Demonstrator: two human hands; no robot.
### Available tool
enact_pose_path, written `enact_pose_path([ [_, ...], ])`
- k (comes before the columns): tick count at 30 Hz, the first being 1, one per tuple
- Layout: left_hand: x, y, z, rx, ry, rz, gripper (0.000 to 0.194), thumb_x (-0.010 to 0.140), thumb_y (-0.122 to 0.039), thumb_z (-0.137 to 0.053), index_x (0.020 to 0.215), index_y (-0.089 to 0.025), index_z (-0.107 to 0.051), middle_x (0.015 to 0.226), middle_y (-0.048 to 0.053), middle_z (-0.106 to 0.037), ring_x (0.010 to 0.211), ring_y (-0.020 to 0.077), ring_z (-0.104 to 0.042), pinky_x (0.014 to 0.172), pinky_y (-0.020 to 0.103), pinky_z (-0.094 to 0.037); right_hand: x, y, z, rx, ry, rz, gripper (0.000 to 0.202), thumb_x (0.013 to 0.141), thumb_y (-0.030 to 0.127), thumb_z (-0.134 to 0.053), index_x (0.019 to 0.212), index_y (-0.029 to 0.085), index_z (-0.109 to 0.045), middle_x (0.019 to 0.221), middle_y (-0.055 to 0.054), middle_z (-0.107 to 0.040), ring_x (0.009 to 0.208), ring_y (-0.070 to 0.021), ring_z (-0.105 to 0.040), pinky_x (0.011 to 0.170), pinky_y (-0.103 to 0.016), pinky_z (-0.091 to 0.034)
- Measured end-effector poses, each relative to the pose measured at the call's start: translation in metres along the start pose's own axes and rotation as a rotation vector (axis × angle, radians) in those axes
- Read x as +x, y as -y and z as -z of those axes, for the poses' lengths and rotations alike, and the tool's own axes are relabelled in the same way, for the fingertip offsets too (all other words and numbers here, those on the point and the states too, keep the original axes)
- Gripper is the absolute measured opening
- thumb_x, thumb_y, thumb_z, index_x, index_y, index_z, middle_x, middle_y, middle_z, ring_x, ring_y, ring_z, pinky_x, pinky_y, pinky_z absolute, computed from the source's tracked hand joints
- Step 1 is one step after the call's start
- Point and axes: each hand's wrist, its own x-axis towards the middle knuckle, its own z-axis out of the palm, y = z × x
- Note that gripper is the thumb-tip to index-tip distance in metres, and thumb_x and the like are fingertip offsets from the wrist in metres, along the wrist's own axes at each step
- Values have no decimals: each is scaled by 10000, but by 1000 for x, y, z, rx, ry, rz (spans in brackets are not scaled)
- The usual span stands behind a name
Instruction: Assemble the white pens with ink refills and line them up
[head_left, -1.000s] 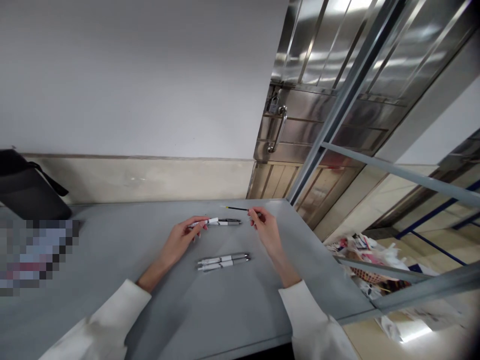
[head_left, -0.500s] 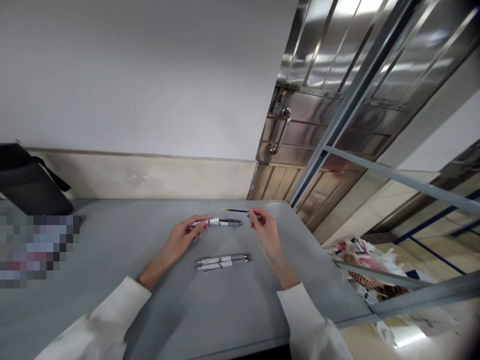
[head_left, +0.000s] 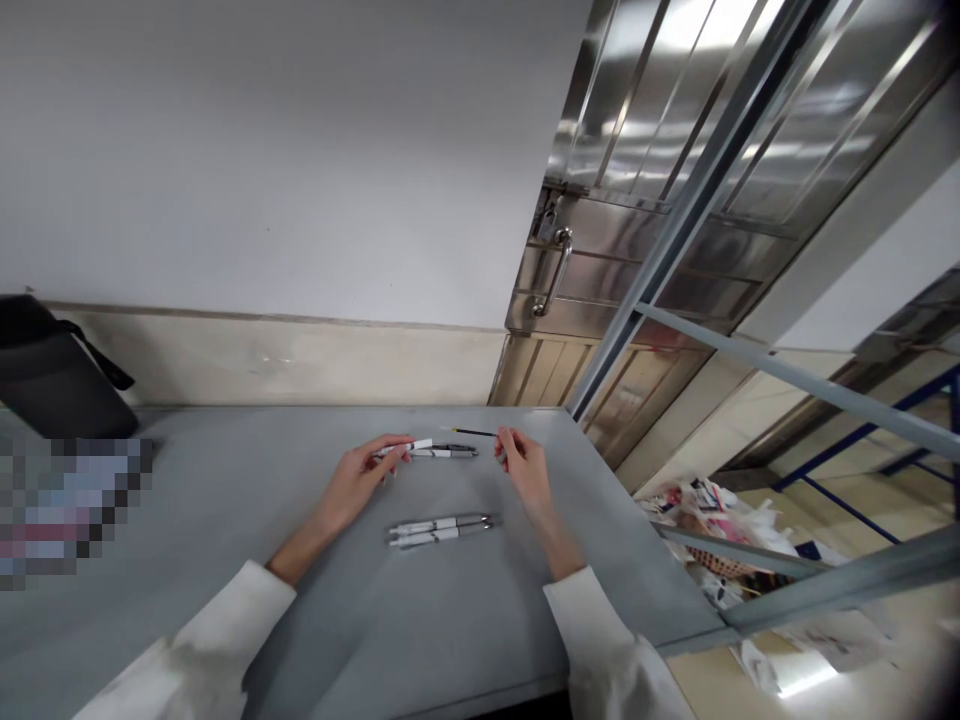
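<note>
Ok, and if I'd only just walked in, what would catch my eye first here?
Probably the big shiny metal door at the upper right, beyond the table's far edge. Next come the two bare hands over the table: the left hand holds a white pen part, the right hand a thin dark refill. Nearer the viewer, between the forearms, lie more white pens.
</note>
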Motion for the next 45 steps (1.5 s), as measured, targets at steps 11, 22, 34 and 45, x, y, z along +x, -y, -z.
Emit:
enact_pose_path([
  [11, 0, 4, 0, 13, 1, 4, 461, 997, -553, -588, 1260, -223, -771, 981, 53, -775, 736, 184, -601, 660, 266, -444, -2, -2, 0, 74, -47, -87, 599, 928, 737, -558, 562, 262, -541, 586, -55, -540, 520, -199, -444, 506, -368, -342],
  [22, 1, 9, 1, -7, -21, -30, 440, 999, -538, -600, 1253, -222, -769, 984, 55, -769, 766, 185, -611, 671, 264, -461, 1, -3, -4, 126, 33, -69, 547, 868, 720, -599, 616, 236, -561, 647, -34, -564, 535, -164, -409, 518, -332, -300],
  [34, -1, 8, 1, 26, -24, -15, 437, 983, -536, -619, 1258, -236, -777, 984, 49, -773, 751, 182, -610, 680, 266, -470, 0, -1, -6, 123, 47, 27, 262, 882, 501, -711, 847, 241, -712, 717, -38, -656, 569, -183, -542, 525, -327, -356],
  [45, -1, 10, 1, 31, -11, -29, 448, 985, -553, -610, 1252, -235, -778, 988, 52, -775, 734, 185, -607, 673, 272, -466, 0, -2, -4, 42, 22, 42, 202, 875, 441, -704, 912, 247, -746, 683, -41, -660, 629, -229, -592, 578, -352, -414],
])
